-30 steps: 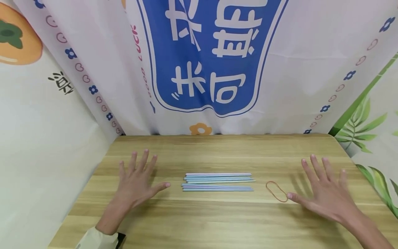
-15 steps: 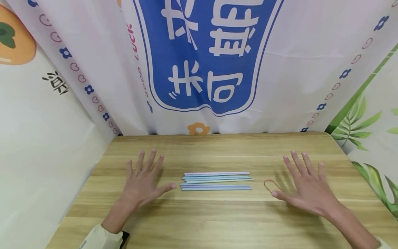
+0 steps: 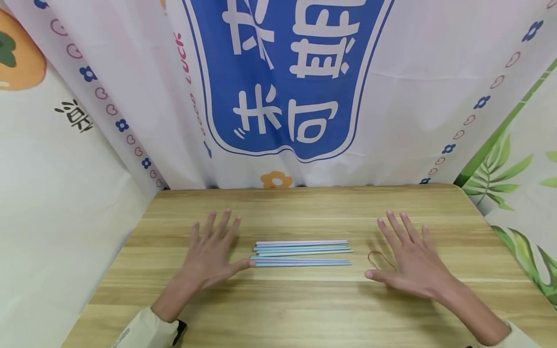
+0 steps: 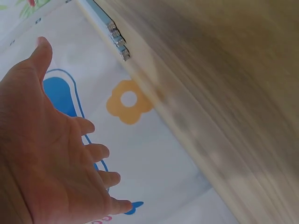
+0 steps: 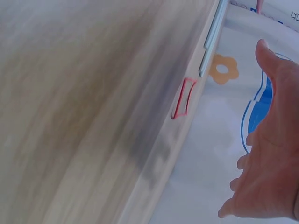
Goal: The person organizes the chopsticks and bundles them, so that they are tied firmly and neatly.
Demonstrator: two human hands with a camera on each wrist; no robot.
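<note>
It's the left hand (image 3: 209, 258) on one side, the right hand (image 3: 413, 270) on the other, both spread wide, fingers straight, nothing held, hovering over the wood-grain tabletop (image 3: 304, 309)! Between them lie the slim pastel sticks (image 3: 302, 261), flat and side by side in two loose rows, pinkish and bluish, a narrow gap between the rows. Look at that left thumb, its tip right over the left ends of the nearer row, though from the wrist I see air between! Over to the right, a reddish rubber band (image 5: 180, 98) lies in a long loop beside the sticks, partly hidden from above by the right hand. Cream sleeves (image 3: 145, 328) at both wrists, and beyond the table edge hangs a white cloth (image 3: 404, 121) with a blue panel (image 3: 278, 137) and an orange flower (image 3: 266, 180)
</note>
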